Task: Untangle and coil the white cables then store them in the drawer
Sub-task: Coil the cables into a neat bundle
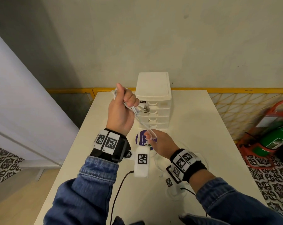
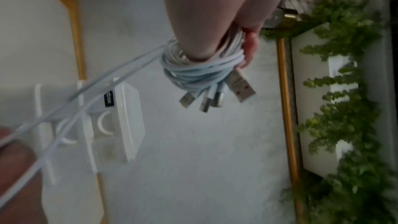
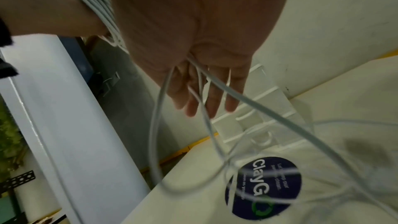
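My left hand (image 1: 121, 111) is raised in front of the white drawer unit (image 1: 153, 101) and grips a coil of white cables (image 2: 193, 67) wound round its fingers. Several USB plugs (image 2: 215, 98) stick out of the coil. Two strands (image 2: 86, 94) run from the coil down to my right hand (image 1: 160, 143), which hovers low over the table (image 1: 210, 114). In the right wrist view the right hand's fingers (image 3: 204, 100) are straight and the strands (image 3: 258, 105) pass between them. More loose cable (image 3: 336, 121) lies on the table. All drawers look closed.
A round purple sticker (image 1: 141, 140) lies on the table under my hands. A yellow lattice fence (image 1: 235, 111) runs behind the table, with a green fire extinguisher (image 1: 274, 138) on the floor to the right. A white panel (image 1: 23, 103) stands to the left.
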Action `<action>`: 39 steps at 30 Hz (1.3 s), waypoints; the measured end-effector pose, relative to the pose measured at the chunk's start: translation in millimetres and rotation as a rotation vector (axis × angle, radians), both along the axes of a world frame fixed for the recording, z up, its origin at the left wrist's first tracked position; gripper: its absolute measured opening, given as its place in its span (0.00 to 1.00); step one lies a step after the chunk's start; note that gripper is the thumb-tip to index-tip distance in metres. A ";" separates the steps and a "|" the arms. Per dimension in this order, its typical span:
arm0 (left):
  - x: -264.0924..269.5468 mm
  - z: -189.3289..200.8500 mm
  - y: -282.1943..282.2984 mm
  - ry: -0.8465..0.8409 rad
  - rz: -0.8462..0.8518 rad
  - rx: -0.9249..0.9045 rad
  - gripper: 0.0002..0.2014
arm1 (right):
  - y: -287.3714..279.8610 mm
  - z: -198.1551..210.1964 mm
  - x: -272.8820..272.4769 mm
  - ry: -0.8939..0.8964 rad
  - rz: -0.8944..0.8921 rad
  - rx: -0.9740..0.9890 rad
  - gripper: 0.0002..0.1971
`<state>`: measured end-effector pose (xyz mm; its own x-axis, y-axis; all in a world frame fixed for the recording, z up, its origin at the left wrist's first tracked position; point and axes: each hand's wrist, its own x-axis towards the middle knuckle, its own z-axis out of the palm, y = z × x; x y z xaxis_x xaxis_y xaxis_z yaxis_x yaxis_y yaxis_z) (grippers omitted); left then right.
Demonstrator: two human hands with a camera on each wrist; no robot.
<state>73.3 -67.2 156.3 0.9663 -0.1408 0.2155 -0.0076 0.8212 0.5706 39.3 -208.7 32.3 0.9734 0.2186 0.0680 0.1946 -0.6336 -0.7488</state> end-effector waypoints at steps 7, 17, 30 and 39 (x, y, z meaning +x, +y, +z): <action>14.0 -10.7 16.7 -0.092 0.499 0.655 0.12 | -6.7 19.4 -5.9 0.194 0.127 0.071 0.01; 16.9 -59.1 21.8 -0.384 0.179 1.955 0.15 | -30.0 44.5 1.6 -0.060 0.165 -0.031 0.03; -7.7 -55.9 8.2 -0.246 -0.429 1.716 0.16 | -50.7 38.9 10.9 -0.209 0.036 -0.018 0.04; -6.8 -47.8 30.7 -0.168 -0.226 1.505 0.27 | -65.9 32.4 11.8 -0.154 -0.086 0.195 0.21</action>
